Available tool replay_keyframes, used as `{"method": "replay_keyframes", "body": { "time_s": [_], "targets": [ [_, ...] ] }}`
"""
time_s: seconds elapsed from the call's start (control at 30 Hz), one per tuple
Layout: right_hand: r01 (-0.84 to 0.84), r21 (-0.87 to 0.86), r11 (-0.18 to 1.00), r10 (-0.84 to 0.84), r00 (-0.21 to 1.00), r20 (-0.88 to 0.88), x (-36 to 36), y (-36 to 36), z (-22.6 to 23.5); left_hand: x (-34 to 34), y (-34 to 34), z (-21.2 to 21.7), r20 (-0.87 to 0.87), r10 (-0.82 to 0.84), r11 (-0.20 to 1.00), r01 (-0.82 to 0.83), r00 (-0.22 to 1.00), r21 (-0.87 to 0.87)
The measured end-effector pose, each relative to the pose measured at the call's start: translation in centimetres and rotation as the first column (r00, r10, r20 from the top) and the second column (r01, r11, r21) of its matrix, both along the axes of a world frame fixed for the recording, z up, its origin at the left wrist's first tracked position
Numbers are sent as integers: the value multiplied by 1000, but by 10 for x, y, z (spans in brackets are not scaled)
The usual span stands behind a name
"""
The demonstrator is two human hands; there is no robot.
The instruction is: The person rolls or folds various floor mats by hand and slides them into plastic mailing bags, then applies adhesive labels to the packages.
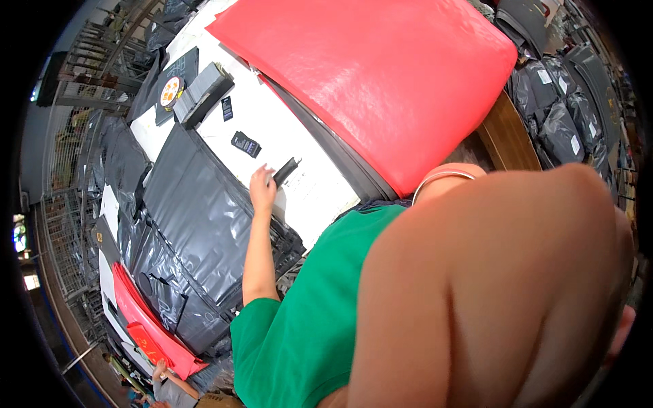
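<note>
Dark strip (286, 171) right at our left hand (262, 189), over the white table (314, 197); pinched or merely touched, we cannot tell. Our right hand (476, 292) looms large and blurred in the right foreground, its grip unclear to us. Just beyond the left hand we note two small dark cards (245, 144). To its left, black plastic sheets (197, 204). Farther out, a large glossy red sheet (381, 81) and a round orange-and-white disc (172, 90).

whether the left hand (262, 188) grips the black strip (286, 172) is unclear, and a blurred limb (483, 292) partly hides the green shirt (316, 306).
</note>
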State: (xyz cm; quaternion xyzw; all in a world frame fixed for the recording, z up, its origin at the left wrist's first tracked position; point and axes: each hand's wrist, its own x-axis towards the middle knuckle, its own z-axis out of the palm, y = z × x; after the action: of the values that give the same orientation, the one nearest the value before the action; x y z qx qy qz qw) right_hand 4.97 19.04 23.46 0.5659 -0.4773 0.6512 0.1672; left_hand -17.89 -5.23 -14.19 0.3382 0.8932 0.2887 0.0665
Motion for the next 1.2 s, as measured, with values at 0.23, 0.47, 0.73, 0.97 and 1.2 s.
{"method": "replay_keyframes", "body": {
  "time_s": [0.23,0.47,0.73,0.97,1.2],
  "targets": [
    [78,25,997,-79,997,12,5,-17,5,-84,42,-15,-422,41,992,-87,906,-90],
    [193,17,981,-193,981,28,1,-19,3,-106,63,6,-246,-52,942,-34,968,-333],
    [809,227,542,-754,350,556,29,31,-98,-103,47,-1,-348,-7,912,-137,938,-387],
    [600,718,353,-228,-689,688,212,72,-352,-89,48,2,-390,21,913,-177,921,-368],
    [852,-42,522,649,-364,668,150,-16,-426,-92,48,1,-414,-26,912,-148,910,-382]
  ]
}}
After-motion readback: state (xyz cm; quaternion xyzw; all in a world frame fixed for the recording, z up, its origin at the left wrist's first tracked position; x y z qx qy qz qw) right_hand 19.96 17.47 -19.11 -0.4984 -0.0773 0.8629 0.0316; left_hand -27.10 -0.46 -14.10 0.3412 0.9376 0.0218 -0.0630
